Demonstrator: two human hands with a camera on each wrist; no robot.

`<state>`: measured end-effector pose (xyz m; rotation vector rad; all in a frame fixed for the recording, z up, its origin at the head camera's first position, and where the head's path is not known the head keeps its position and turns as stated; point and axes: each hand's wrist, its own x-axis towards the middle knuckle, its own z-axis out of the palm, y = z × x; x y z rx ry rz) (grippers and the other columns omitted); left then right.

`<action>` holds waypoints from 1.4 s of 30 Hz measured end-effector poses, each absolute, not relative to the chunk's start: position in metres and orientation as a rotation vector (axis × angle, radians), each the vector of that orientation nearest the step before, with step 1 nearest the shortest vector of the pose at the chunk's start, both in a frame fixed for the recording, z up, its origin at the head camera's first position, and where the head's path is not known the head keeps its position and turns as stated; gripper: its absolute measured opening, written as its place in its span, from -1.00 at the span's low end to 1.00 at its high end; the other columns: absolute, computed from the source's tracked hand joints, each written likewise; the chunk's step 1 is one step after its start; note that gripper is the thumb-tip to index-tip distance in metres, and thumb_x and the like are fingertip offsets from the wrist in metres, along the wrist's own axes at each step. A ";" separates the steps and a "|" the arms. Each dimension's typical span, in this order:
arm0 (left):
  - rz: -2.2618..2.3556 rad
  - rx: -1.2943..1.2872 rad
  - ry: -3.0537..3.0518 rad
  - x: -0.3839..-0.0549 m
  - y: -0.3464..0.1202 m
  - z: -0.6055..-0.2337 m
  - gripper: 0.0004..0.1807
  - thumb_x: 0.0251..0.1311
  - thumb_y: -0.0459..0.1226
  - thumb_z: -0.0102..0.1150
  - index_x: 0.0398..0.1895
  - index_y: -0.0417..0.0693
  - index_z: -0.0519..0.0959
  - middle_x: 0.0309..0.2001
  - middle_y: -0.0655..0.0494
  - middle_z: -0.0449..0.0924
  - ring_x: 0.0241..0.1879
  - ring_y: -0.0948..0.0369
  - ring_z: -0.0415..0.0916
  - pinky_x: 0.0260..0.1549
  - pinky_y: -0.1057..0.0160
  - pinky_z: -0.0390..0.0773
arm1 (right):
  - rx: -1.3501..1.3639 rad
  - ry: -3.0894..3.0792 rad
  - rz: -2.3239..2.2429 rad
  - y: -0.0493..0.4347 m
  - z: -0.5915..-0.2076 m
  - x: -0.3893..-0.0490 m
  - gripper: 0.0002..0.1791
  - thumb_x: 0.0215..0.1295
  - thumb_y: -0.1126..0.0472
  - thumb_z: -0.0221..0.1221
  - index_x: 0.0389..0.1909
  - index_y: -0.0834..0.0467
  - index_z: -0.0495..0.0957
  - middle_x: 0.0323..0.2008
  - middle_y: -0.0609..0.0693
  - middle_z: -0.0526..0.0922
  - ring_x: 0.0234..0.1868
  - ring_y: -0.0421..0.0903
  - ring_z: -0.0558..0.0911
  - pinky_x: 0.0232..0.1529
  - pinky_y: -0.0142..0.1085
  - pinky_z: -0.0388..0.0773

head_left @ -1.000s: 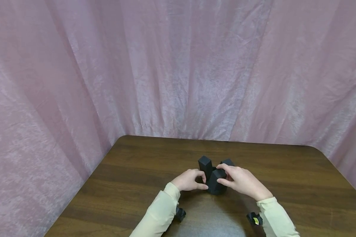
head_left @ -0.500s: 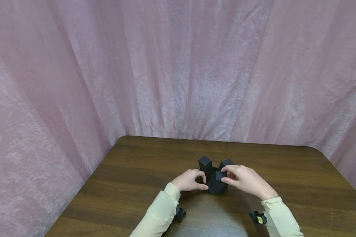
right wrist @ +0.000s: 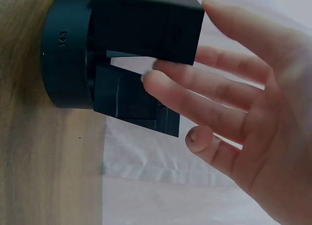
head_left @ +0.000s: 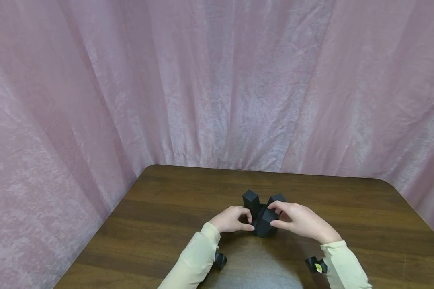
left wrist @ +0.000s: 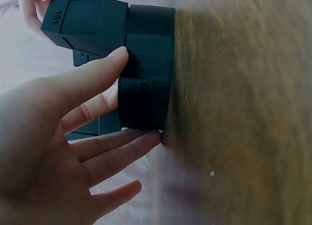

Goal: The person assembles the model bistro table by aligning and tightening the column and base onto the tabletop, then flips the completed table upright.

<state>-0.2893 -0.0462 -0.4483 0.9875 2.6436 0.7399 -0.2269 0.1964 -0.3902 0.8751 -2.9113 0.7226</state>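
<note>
A black round base point(head_left: 265, 232) stands on the wooden table with several black blocks rising from it. My left hand point(head_left: 231, 219) grips the base's left side; in the left wrist view the thumb lies on the base's wall point(left wrist: 146, 103) and other fingers reach round it. My right hand point(head_left: 299, 219) pinches the top of the near block point(head_left: 270, 216), which leans and is marked "151" in the left wrist view. Behind it stand a left block point(head_left: 251, 201) and a right block point(head_left: 277, 198). Fingers of my right hand also lie close to another block point(right wrist: 136, 99) in the right wrist view.
The brown table point(head_left: 188, 192) has rounded far corners. A pink curtain point(head_left: 217, 100) hangs behind its far edge. Black wrist cameras sit under both sleeves, the left camera point(head_left: 220, 261) and the right camera point(head_left: 316, 265).
My right hand has shifted slightly right, and the near block's top has tilted with it. My left hand and the base have stayed nearly in place.
</note>
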 end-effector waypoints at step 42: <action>0.764 0.951 2.631 -0.289 -0.045 -0.447 -0.83 0.12 -0.08 0.37 -0.37 0.12 0.57 -0.33 0.27 0.54 -0.33 0.34 0.37 -0.28 0.40 0.38 | 1.292 -2.718 0.537 0.191 -0.395 -0.225 -0.50 0.29 0.26 0.21 0.24 -0.11 0.49 -0.42 -0.28 0.39 -0.52 -0.44 0.23 -0.40 -0.51 0.31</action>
